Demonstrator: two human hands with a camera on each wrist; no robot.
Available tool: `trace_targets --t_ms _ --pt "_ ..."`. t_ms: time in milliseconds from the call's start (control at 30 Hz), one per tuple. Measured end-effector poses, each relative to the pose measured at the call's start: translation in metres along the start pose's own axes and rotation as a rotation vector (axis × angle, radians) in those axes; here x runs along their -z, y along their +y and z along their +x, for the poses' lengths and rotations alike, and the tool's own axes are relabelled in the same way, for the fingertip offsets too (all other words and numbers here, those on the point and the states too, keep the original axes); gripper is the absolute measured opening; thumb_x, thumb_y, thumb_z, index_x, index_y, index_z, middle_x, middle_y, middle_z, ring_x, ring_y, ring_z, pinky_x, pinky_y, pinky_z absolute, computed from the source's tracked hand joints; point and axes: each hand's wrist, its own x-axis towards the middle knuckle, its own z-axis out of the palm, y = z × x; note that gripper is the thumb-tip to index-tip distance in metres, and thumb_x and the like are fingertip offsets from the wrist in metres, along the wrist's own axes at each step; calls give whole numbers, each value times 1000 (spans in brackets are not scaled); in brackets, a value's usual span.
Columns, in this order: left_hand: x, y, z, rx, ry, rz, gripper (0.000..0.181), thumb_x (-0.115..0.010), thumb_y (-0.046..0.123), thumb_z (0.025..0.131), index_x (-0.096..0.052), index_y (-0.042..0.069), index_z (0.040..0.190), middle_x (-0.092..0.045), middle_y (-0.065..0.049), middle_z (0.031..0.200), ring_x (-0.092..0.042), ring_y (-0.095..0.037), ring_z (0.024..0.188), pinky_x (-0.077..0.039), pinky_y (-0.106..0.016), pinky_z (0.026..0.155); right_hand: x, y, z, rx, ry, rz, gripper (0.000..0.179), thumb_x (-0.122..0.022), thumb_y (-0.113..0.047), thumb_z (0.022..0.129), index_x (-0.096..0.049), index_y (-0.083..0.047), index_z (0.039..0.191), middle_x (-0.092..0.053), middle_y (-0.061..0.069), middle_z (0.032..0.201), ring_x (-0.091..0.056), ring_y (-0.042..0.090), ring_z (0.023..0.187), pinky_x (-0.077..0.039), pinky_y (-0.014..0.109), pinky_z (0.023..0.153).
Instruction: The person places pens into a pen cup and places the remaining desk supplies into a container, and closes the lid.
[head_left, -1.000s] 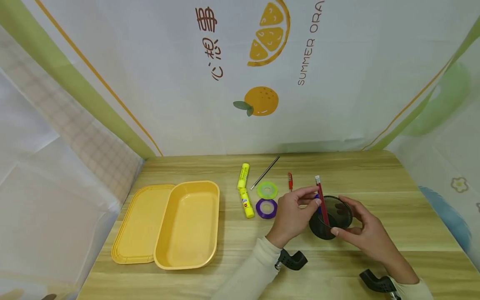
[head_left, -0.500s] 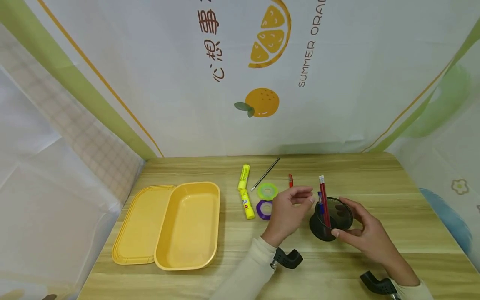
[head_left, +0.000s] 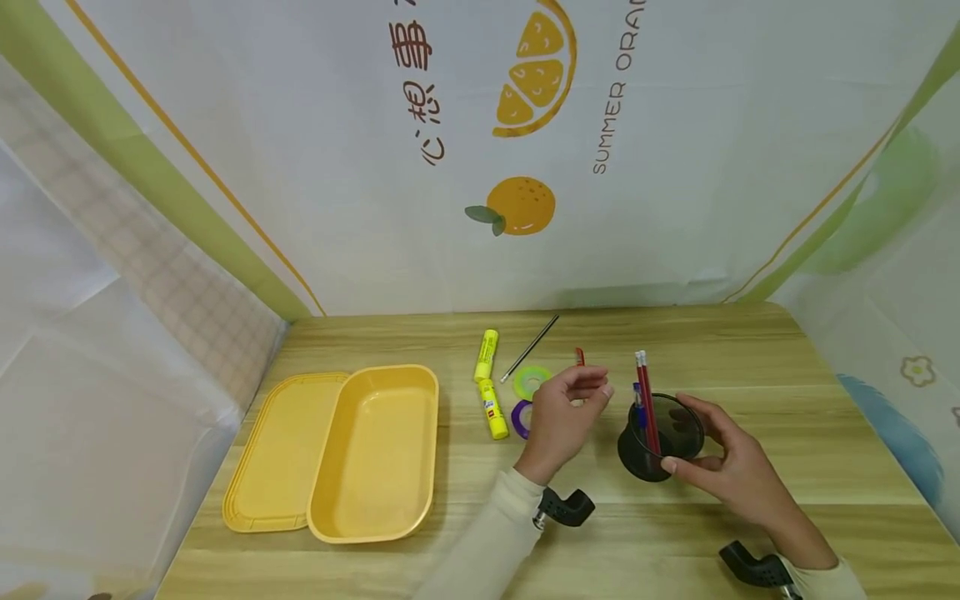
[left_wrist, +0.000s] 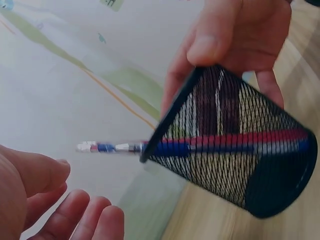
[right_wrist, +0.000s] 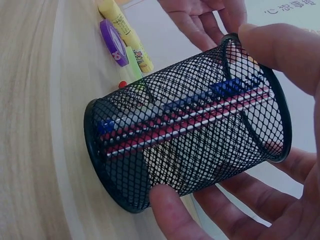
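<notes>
My right hand (head_left: pixel 738 454) grips a black mesh pen holder (right_wrist: pixel 200 145) by its rim and side, tilting it to the left. Inside lean two red pencils (head_left: pixel 648 408) with white eraser ends and a blue pen (head_left: pixel 639 407). My left hand (head_left: pixel 562 417) is left of the holder with relaxed fingers and nothing in them. It partly covers a purple tape roll (head_left: pixel 519 417) and overlaps a green tape roll (head_left: pixel 528 382) in the head view. Just beyond its fingertips shows the end of a small red pen-like item (head_left: pixel 580 357).
Two yellow glue sticks (head_left: pixel 492 410) lie end to end left of the tape rolls. A dark pencil (head_left: pixel 530 348) lies behind them. Farther left, a yellow plastic box (head_left: pixel 375 467) rests against its yellow lid (head_left: pixel 281 458). A white printed cloth (head_left: pixel 637 250) hangs behind the table.
My left hand has let go of the blue pen and a red pencil in the holder and drawn back to the left. The right hand stays in place on the holder.
</notes>
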Motion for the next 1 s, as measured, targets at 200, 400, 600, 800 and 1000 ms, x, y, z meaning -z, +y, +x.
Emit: trace_targets --t_ms 200,400,600,800,1000 --pt "3 -7 4 11 51 51 24 -76 22 99 -78 17 122 -79 -9 118 -74 -6 99 -60 -21 81 0 1 -1 12 5 6 84 -84 -7 91 -39 -11 162 -56 18 146 -61 -6 118 -65 34 68" --pt "6 -15 9 59 71 105 26 -78 21 98 -78 14 122 -80 -9 115 -76 -11 98 -61 -23 82 0 0 -1 -1 -3 5 84 -83 -9 92 -37 -11 163 -50 28 151 -62 -7 116 -64 35 65" --pt "8 -26 14 127 82 121 33 -80 22 96 -76 10 126 -80 -9 114 -78 -16 101 -63 -29 85 0 -1 -1 8 -5 15 85 -82 -8 93 -36 -12 164 -48 27 154 -62 -6 116 -63 35 62" --pt "9 -35 20 166 91 123 36 -80 20 95 -75 5 128 -80 -6 112 -78 -17 100 -63 -29 85 0 -1 -2 11 5 23 84 -83 -8 92 -38 -13 163 -54 -2 150 -61 -7 118 -63 34 63" --pt "8 -38 24 203 98 117 38 -81 22 94 -75 5 128 -80 -5 113 -78 -18 102 -63 -32 86 -1 -1 -2 16 10 34 84 -83 -5 91 -39 -11 163 -54 -15 145 -63 -5 115 -62 34 61"
